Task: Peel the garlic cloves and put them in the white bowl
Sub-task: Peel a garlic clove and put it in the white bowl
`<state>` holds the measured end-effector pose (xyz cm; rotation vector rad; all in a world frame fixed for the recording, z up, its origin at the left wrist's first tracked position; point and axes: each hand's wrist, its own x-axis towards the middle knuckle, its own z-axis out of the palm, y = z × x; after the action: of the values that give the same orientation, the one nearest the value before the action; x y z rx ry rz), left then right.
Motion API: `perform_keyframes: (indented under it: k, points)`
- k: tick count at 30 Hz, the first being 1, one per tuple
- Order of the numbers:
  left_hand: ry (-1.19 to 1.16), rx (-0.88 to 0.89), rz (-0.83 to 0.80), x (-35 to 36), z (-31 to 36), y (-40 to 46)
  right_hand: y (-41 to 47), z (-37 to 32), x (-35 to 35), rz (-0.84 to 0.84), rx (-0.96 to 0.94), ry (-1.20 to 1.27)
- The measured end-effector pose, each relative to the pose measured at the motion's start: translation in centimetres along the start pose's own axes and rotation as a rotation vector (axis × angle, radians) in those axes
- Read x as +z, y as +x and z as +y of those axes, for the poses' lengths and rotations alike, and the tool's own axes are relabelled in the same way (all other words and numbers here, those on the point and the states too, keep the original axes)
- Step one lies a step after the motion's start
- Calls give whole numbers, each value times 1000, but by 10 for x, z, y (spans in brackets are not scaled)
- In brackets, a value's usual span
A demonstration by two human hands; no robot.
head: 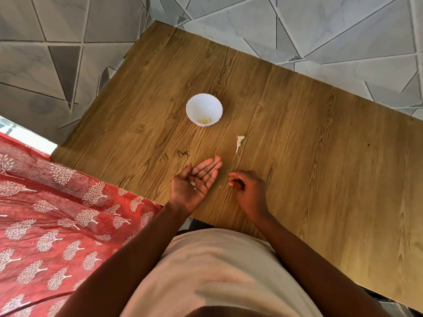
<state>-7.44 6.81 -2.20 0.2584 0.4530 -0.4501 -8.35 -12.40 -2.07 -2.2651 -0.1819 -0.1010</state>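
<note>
surface [297, 138]: warm yellow-brown, printed wood grain with darker streaks and knots; one small dark spot toward the right
white bowl [204, 106]: plain white inside and out, scalloped rim
garlic cloves [204, 120]: pale yellow, lying in the bowl's bottom
garlic scrap [239, 143]: off-white to cream, on the surface
peel bits [194, 185]: white flecks on the palm of the left hand [194, 181]
floor [343, 30]: grey tiles in light and dark shades, marbled, cut into triangles by thin pale and dark lines
cloth [57, 225]: red, printed with repeating white trees
shirt [217, 271]: plain cream-beige
</note>
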Motion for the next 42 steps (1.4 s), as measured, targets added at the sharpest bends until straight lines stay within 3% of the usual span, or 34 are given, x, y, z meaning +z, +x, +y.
perform_keyframes:
  k: [7,13,19,27,29,33,35,42]
  points:
    - [9,-4,-6,-3,1,-4,4,5,9,-61,-52,-177]
    - [-1,-12,0,-4,1,-4,-2,-6,8,-12,65,54]
    - [1,-9,2,-4,1,-3,-1,-6,14,-49,49,78]
    - [-16,-1,1,-3,1,-4,4,0,20,-191,-347,-323]
    - [-24,-2,2,-3,2,-4,5,-2,22,-184,-266,-273]
    - [-19,22,8,-1,1,-5,9,-18,15,-64,132,145]
    - [-39,29,14,1,0,-5,10,-29,11,-13,170,236]
    - [-5,27,-1,9,-8,-3,11,-52,7,-29,-210,148]
